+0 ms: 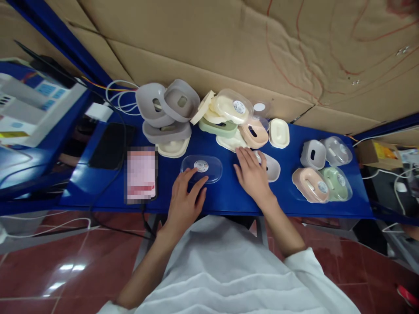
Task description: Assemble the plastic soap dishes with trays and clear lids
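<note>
Clear lid: one (214, 169), on the blue worktop (225, 204); sticker (200, 166) print too small for me to read.
Left hand: one (188, 196), at the near edge of the clear lid, fingertips touching it, thumb and forefinger apart.
Right hand: one (253, 176), right of the clear lid, fingers over the pale grey shell (273, 169); I cannot tell whether they grip it.
Pale grey shell: left end hidden by the right hand.
Phone: one (140, 174), left of the clear lid, screen blurred out.
Grey slotted shells: stacked (149, 100), beyond and left of the clear lid; they partly cover a cream tray (175, 150).
Mixed heap: beyond the clear lid; green shell (219, 128) and peach slotted shell (257, 137) partly buried, count unclear.
Loose cream piece: one (279, 133), beyond and right of the clear lid.
Boxes: four, well right of the clear lid; peach box (299, 183) and green box (342, 185) under transparent covers, contents not readable; grey box (313, 150) shows a dark slot.
</note>
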The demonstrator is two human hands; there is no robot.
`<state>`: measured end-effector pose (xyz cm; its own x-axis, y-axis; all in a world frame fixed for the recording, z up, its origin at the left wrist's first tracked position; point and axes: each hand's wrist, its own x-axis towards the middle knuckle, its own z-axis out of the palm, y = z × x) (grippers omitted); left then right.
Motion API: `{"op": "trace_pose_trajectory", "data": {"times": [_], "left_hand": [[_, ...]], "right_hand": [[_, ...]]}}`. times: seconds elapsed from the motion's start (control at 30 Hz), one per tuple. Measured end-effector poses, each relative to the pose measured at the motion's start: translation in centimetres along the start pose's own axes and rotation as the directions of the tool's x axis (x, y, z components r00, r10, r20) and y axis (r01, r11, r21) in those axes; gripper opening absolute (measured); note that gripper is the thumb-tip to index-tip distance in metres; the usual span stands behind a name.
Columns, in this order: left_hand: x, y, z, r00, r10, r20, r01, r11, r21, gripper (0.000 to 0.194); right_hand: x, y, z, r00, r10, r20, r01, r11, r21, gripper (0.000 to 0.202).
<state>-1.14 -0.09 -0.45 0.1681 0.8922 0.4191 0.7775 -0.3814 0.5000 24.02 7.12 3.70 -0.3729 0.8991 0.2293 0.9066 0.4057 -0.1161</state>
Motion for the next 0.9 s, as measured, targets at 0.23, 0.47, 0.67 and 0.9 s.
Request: {"op": "trace_pose_trajectory", "data": {"times": [0.23, 0.47, 0.67, 0.9], "left_hand": [[0.3, 1.1, 0.1, 0.996, -0.002, 0.087, -0.007, 0.994, 0.113, 0.056], [2.3, 4.1, 1.0, 0.938, 0.210, 0.275, -0.226, 0.974, 0.027, 0.051], [1.7, 6.1, 2.4, 0.785, 0.483, 0.387, -0.452, 0.875, -0.176, 0.049], [0.1, 5.1, 2.0, 0.930, 0.317, 0.186, -0.322, 0.947, -0.004, 0.054]], "right_hand": [[-1.7, -1.0, -0.8, 0.979, -0.185, 0.081, 0.179, 0.981, 0.081, 0.039], [-12.8, 2.3, -3.8, 0.993, 0.109, -0.039, -0.106, 0.992, 0.070, 0.052], [-15.6, 4.9, -2.7, 0.961, 0.213, -0.176, -0.215, 0.977, 0.009, 0.032], [-12.3, -0.3, -2.0, 0.976, 0.077, -0.203, -0.041, 0.983, 0.177, 0.027]]}}
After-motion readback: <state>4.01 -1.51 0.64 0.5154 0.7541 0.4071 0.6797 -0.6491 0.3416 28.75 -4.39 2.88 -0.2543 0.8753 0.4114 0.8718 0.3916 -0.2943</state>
